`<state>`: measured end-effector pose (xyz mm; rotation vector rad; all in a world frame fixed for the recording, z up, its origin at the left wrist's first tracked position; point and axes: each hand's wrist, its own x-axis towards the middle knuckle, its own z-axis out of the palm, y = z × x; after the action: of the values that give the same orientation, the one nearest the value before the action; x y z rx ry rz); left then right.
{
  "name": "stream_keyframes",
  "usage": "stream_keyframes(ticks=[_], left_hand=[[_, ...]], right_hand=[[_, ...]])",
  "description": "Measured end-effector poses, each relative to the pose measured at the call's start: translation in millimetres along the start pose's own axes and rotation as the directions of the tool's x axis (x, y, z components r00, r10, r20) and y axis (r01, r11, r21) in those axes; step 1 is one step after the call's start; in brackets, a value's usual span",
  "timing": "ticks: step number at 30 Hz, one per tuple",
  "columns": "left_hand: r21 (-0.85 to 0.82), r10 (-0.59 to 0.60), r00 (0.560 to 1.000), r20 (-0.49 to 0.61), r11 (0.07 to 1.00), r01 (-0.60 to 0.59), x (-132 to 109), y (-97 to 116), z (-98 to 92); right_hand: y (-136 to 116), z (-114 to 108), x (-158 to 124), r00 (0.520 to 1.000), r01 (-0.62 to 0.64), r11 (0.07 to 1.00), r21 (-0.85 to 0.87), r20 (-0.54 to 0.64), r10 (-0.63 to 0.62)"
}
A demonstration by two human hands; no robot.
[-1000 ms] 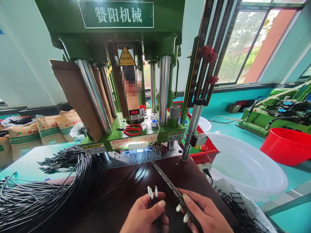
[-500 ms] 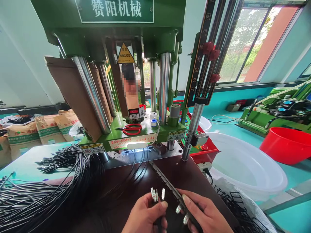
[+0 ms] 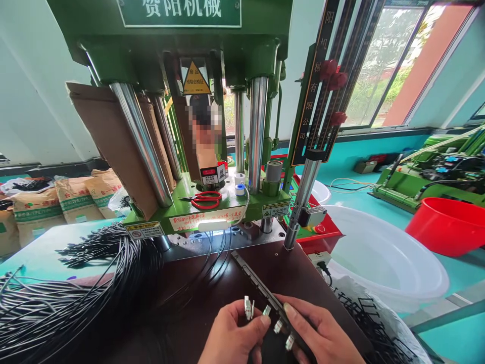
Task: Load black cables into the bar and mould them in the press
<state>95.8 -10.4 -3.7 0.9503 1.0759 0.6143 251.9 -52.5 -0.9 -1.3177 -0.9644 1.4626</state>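
My left hand (image 3: 235, 333) is closed in a pinch around several small silver metal connectors (image 3: 247, 306). Another silver connector (image 3: 267, 310) sticks out past the left thumb, close to the bar's edge. My right hand (image 3: 322, 331) grips the near end of a long dark slotted metal bar (image 3: 253, 279), its thumb lying on top. That bar slants across the dark tabletop, far end toward the press. Two silver connectors (image 3: 278, 326) project from the bar's left side near the right thumb. What trails below the left fingers is mostly hidden.
A green press (image 3: 166, 60) stands ahead, with red-handled cutters (image 3: 206, 199) on its lower platen. Thin black cables (image 3: 223, 253) hang from it onto the tabletop (image 3: 197, 298). Bundled black cables (image 3: 125, 268) lie left. White tub (image 3: 386, 253) and black molded parts (image 3: 375, 323) are right.
My left hand has moved right, bringing one connector up to the bar's edge. My right hand and the bar stay nearly where they were. The view has shifted slightly.
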Motion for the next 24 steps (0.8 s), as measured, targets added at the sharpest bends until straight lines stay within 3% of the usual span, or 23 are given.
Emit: stream_keyframes(ticks=[8, 14, 19, 24], left_hand=[[0.050, 0.003, 1.000, -0.017, 0.999, -0.002, -1.5, 0.7, -0.2], [0.026, 0.004, 1.000, -0.027, 1.000, -0.004, 0.7, -1.8, 0.3], [0.032, -0.015, 0.999, -0.048, 0.999, 0.016, 2.5, -5.3, 0.9], [0.011, 0.006, 1.000, -0.024, 1.000, -0.006, 2.9, -6.5, 1.2]], right_hand=[[-6.1, -0.6, -3.5, 1.000, 0.026, 0.998, -0.050, -0.012, -0.026], [-7.4, -0.4, -2.7, 0.998, 0.058, 0.995, -0.086, 0.044, -0.054], [-8.9, -2.8, -1.6, 0.982, 0.184, 0.956, -0.228, 0.011, -0.187], [-2.3, -2.4, -0.8, 0.992, 0.123, 0.974, -0.191, 0.060, -0.113]])
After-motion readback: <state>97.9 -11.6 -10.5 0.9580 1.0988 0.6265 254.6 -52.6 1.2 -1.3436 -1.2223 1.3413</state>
